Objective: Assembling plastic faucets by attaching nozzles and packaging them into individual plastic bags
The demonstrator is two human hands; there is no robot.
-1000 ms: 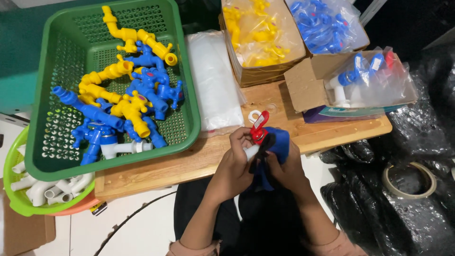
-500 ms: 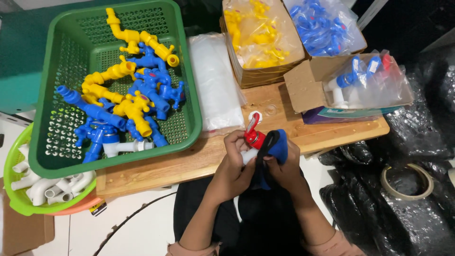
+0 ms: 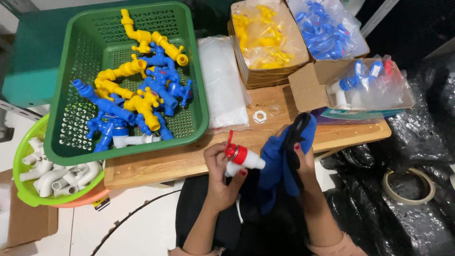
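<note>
A small white plastic tap (image 3: 244,160) with a red cap and a thin red lever sits in the left hand (image 3: 222,178), held over the near edge of the wooden tabletop (image 3: 156,163). Its white spout points right and its red lever stands up and slightly left (the body is short and stubby). The left hand's fingers curl around the tap from below and behind, thumb on the near side, painted nails showing, and the forearm runs down toward the near edge of the view.

The right hand (image 3: 303,161) is closed on a bunched blue cloth (image 3: 279,163) with a dark strip along it, held just right of the tap and close to its spout; whether cloth and spout touch cannot be told. The cloth hangs down past the wrist.

On the tabletop, to the far left, a green basket (image 3: 61,118) holds blue and yellow taps. A lime bowl (image 3: 21,189) of white pipe elbows sits near left. Just beyond the hands lie a small white nut (image 3: 259,116) and a clear ring (image 3: 275,111).
</note>
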